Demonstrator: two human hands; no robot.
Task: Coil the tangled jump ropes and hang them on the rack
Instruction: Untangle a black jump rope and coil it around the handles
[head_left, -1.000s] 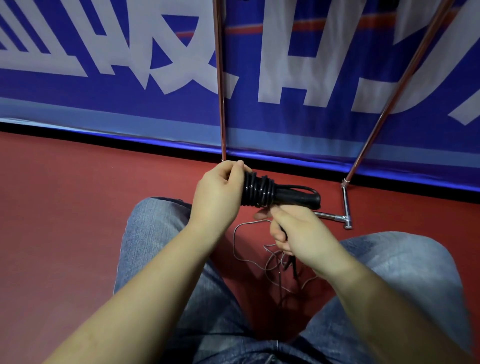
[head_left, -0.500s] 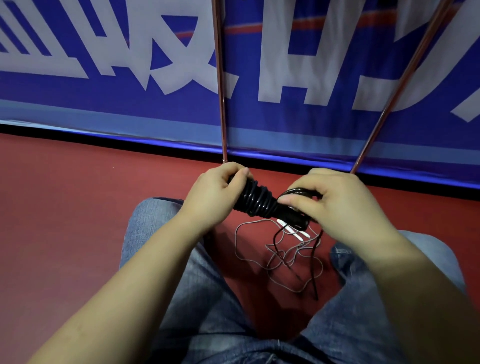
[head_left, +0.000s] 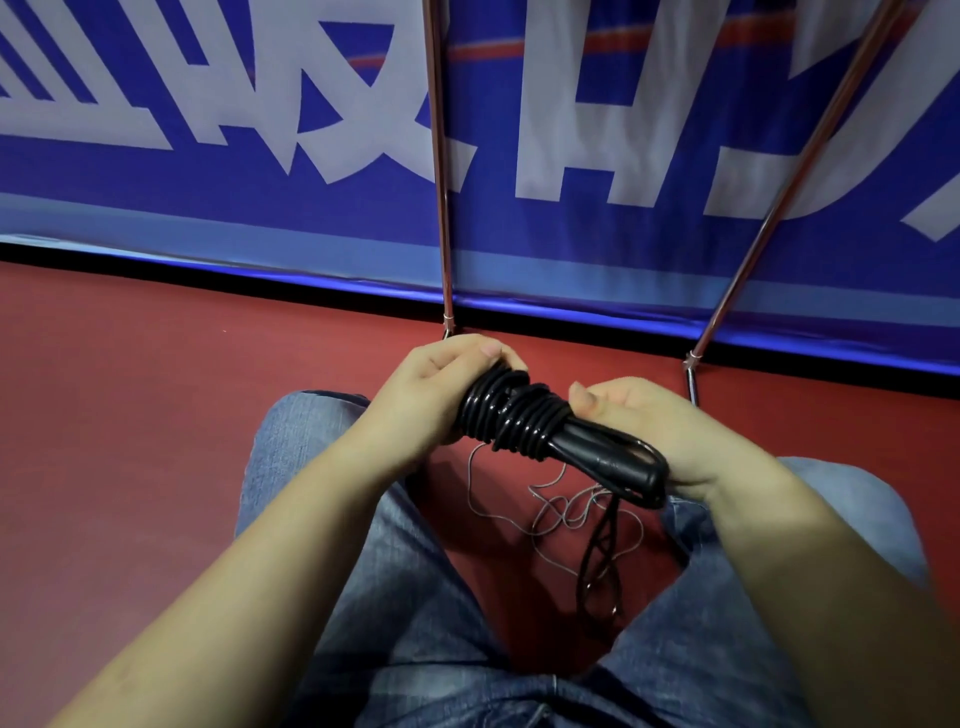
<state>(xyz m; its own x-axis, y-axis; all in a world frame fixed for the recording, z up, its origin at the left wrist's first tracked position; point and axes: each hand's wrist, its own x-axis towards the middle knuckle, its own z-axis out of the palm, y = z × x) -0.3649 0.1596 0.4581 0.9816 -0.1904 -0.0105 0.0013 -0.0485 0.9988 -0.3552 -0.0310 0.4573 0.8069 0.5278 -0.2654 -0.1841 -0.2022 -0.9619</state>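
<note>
A black jump rope (head_left: 524, 423) is wound in tight turns around its own black handles, held level above my knees. My left hand (head_left: 436, 387) grips the wound end, thumb on top. My right hand (head_left: 654, 431) cups the free handle end from the right and behind, with the cord running under it. A loose black strand (head_left: 597, 556) hangs from the bundle to the floor. A thin pale rope (head_left: 561, 512) lies tangled on the red floor between my legs. Two metal poles of the rack (head_left: 441, 208) rise behind my hands.
A blue banner with large white letters (head_left: 260, 130) stands along the far edge of the red floor (head_left: 130, 415). The slanted rack pole (head_left: 779, 208) meets a low foot bar at the right. My knees in blue jeans (head_left: 311, 493) frame the ropes.
My right hand has swung from over the handle end to its right side, carrying the cord around. The coil has more turns, and the bundle tilts down to the right.
</note>
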